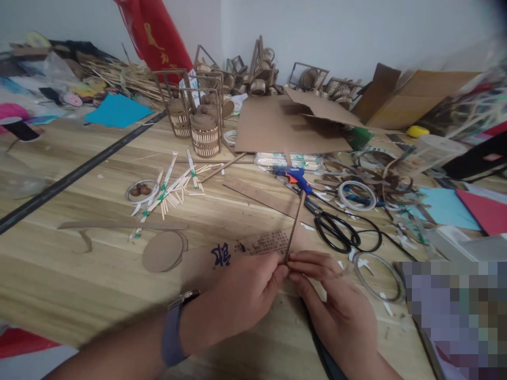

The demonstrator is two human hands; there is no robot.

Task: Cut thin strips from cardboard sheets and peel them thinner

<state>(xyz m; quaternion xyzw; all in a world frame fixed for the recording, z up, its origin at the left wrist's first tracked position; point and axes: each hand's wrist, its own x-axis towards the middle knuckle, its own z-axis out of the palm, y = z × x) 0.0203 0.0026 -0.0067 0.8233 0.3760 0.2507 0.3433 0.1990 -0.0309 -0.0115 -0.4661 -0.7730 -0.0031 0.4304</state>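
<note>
A narrow brown cardboard strip, seen nearly edge-on, rises away from me between my fingertips. My left hand, with a watch on its wrist, pinches the strip's near end. Against the same end, my right hand closes its thumb and fingers from the other side. Under and beyond my hands lies a printed cardboard piece with blue characters. Round cardboard discs lie to its left. Black-handled scissors and a blue glue gun rest just past my right hand.
Two small bucket-like models with tall frames stand at the back, near a large cardboard sheet. Short wooden sticks lie scattered left of centre. Tape rolls and curled brown strips are on the right. A pixelated patch covers the lower right.
</note>
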